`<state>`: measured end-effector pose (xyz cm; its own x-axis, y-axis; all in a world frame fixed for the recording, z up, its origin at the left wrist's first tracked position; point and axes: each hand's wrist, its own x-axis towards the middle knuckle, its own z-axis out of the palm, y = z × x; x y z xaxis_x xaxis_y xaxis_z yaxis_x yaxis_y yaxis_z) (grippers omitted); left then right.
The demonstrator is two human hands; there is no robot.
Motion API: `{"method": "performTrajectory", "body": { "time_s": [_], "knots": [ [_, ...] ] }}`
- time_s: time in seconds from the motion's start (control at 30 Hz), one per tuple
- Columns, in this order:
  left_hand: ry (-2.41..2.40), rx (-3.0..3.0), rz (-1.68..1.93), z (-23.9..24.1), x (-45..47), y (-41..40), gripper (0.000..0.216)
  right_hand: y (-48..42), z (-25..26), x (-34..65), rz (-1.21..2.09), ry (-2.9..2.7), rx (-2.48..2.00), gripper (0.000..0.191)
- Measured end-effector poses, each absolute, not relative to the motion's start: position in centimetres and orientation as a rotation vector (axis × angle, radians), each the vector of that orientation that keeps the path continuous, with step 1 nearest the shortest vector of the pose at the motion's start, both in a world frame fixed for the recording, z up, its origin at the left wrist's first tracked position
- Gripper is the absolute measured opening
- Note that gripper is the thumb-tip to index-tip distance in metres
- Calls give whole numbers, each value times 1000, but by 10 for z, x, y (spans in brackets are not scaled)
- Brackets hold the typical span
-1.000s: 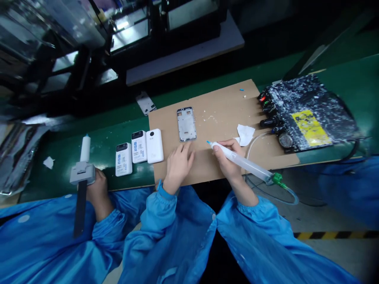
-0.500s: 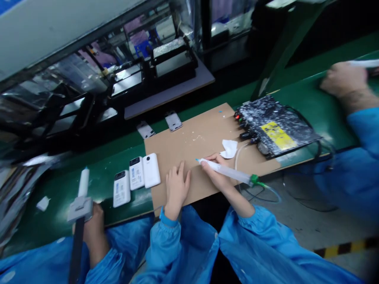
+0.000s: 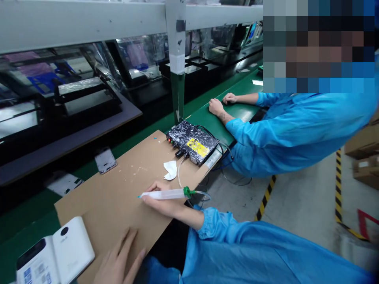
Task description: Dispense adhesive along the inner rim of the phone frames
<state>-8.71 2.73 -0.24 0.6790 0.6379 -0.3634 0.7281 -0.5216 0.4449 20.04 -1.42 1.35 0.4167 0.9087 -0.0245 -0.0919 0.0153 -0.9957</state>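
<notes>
My right hand rests on a brown cardboard sheet and grips a clear glue syringe with a blue tip pointing left and a green fitting at its rear. A thin tube runs from that fitting to a spattered black controller box. My left hand lies flat on the cardboard's near edge, fingers stretched out, holding nothing. Just left of it lie white phone-sized devices. A silver phone frame sits past the cardboard's far edge on the green belt.
A crumpled white tissue lies near the controller. To the right a co-worker in a blue smock leans over the green belt, both hands on it. Black fixtures line the far side. Yellow-black tape marks the floor.
The view has swung right and up, so the co-worker on the right now shows and the one on the left has dropped out. The phone frame moved off the cardboard onto the belt.
</notes>
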Motion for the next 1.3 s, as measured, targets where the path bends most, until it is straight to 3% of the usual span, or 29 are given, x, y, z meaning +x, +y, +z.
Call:
{"method": "performTrajectory", "body": {
  "time_s": [0.13, 0.3, 0.43, 0.53, 0.83, 1.13, 1.3],
  "knots": [
    [1079, 2240, -388, 30, -64, 53, 73, -14, 6, 199, 934, -743, -1295, 46],
    [1303, 2430, -467, 55, 27, 118, 64, -14, 5, 202, 881, -593, -1259, 47],
    [1625, 2599, -195, 54, 81, 159, 56, -14, 7, 204, 873, -540, -1255, 48],
    [1813, 2519, 12, 51, 98, 172, 62, -14, 7, 203, 846, -550, -1275, 48],
    [1789, 2499, 227, 34, 97, 168, 62, -16, 2, 211, 740, -645, -1405, 52],
    [1828, 2376, -57, 62, 67, 178, 48, -18, 2, 216, 735, -614, -1351, 54],
    [2175, 2033, -53, 86, 44, 241, 74, -18, 6, 213, 723, -603, -1318, 51]
  ]
}}
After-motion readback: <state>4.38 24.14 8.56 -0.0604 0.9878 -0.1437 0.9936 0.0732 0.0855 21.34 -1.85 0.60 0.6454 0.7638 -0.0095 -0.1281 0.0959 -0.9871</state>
